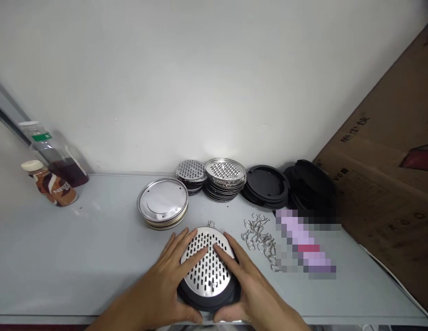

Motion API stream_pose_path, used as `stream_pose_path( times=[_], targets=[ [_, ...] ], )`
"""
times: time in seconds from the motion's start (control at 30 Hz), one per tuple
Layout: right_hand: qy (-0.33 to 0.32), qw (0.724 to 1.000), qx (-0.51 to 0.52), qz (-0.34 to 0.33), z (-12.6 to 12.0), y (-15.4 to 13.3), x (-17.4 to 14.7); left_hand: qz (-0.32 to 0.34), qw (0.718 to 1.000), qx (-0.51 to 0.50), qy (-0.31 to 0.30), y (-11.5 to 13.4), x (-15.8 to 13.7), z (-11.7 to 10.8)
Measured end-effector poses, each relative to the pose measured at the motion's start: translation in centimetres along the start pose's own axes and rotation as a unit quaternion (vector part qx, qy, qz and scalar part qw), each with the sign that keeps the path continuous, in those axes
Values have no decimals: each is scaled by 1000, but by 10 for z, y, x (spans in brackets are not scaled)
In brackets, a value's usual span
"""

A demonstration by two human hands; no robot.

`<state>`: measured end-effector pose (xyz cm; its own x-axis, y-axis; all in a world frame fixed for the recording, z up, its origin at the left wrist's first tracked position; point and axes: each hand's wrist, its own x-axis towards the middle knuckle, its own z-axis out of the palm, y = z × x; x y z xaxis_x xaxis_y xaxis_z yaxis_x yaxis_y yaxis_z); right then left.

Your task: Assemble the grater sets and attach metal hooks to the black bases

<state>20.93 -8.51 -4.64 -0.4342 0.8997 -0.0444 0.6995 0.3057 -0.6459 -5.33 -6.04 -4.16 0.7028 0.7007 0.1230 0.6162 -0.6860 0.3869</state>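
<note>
At the front edge of the table, both my hands grip a round black case with a slotted silver metal plate (207, 271) on its top. My left hand (165, 285) wraps its left side, fingers over the plate and thumb at the lower rim. On the opposite side my right hand (246, 285) holds it the same way. A small wire ring (211, 224) shows just beyond the case's far edge. To the right lies a loose pile of wire rings (257, 232). The underside of the case is hidden.
Behind stand stacks of plain metal lids (162, 200), small perforated discs (191, 171), larger perforated discs (226, 171), and black round parts (267, 181). More black parts (309, 184) lean near a cardboard box (383, 193). A pixelated purple item (303, 239) lies right; bottles (55, 184) stand left.
</note>
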Motion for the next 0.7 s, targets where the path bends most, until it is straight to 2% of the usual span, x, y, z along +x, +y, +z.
stream_pose_path(
  times=[0.33, 0.47, 0.7],
  targets=[
    [-9, 997, -67, -34, 2, -1, -6, -6, 998, 58, 20, 13, -7, -2],
    [-19, 992, -102, -66, 3, -5, -4, -2, 996, 82, 36, 20, -8, -4],
    [31, 979, -159, -125, -2, -7, -4, -7, 996, 88, -10, 25, -4, -8]
  ],
)
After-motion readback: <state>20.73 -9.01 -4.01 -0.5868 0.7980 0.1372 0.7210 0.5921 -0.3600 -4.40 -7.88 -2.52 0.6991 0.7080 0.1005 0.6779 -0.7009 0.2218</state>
